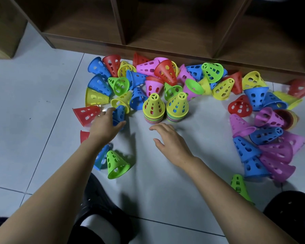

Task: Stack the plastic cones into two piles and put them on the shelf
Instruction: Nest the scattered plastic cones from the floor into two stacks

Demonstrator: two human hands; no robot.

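Observation:
Two short piles of cones stand upright side by side on the floor, the left pile (pixel 153 108) and the right pile (pixel 177 107), each topped by a yellow cone. Many loose perforated cones in red, blue, yellow, green and pink lie around them. My left hand (pixel 105 126) grips a blue cone (pixel 118 113) to the left of the piles, fingers and thumb curled round it. Just in front of the piles, my right hand (pixel 169 140) hovers with relaxed fingers and holds nothing. The brown wooden shelf (pixel 165 48) runs along the back.
A green cone (pixel 115 164) lies near my left forearm and another green cone (pixel 239 188) by my right arm. A heap of blue and pink cones (pixel 266 148) fills the right side. My black shoes (pixel 102 203) are at the bottom. The floor is pale tile.

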